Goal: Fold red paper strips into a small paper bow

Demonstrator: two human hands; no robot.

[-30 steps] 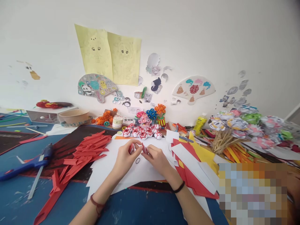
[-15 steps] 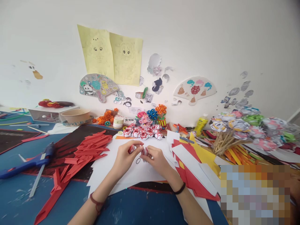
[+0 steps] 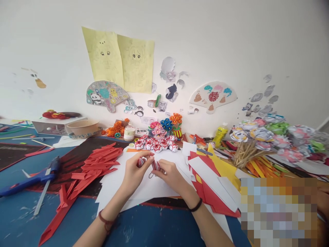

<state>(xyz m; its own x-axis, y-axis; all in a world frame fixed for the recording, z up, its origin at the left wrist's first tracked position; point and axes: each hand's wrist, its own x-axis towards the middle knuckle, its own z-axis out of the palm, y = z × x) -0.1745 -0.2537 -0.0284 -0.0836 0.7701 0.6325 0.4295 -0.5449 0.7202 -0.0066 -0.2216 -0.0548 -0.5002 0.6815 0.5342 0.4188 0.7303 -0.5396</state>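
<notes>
Striped paper fold (image 3: 141, 161), in left hand (image 3: 133, 172)

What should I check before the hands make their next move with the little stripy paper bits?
1. The left hand grips a red-and-white folded piece: ok.
2. The right hand grips a second folded piece: ok.
3. The two pieces touch each other: not ok, a small gap shows between them.
4. The small black ring lies close by on the white paper: ok, just under the right hand's fingers.
5. The folds are tight: cannot tell, too small.
6. The glue gun is away from the hands: ok, far to the left.
</notes>
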